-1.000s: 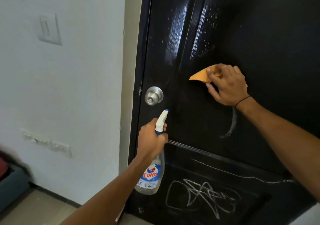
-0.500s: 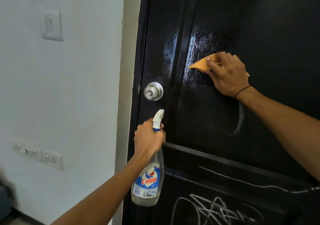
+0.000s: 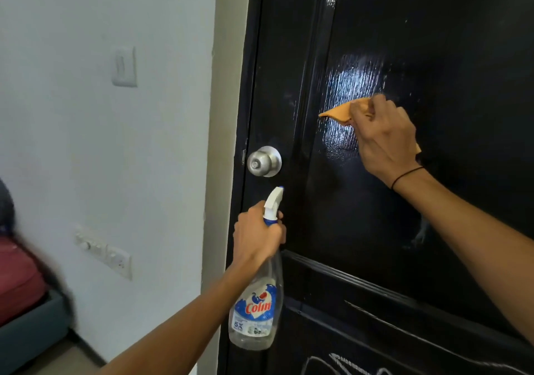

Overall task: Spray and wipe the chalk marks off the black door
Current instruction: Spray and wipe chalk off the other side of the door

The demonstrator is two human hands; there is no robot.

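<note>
The right hand [image 3: 385, 140] is gripping a bunched orange cloth [image 3: 339, 112] and pressing it against the upper panel of the black door [image 3: 462, 57]; one pointed corner of the cloth is sticking out to the left of the knuckles, near the raised vertical moulding. A wet, glossy patch [image 3: 351, 97] is shining on the panel above and left of the cloth. The left hand [image 3: 257, 239] is holding the neck of a clear spray bottle [image 3: 254, 314] (labelled "Colin"), fingers curled round it, with the white nozzle pointing up toward the round metal knob [image 3: 264, 161] just above. The bottle is hanging close to the door's latch edge, beside the pale door frame [image 3: 213, 172]. A faint chalk smear [image 3: 420, 231] is showing under the right forearm, and white chalk scribbles [image 3: 346, 364] are lying on the lower panel at the bottom edge of the view. Open panel surface is extending to the right of and above the right hand. On the white wall [image 3: 72, 143] to the left, a light switch [image 3: 124, 67] and a socket strip [image 3: 104, 250] are mounted.
</note>
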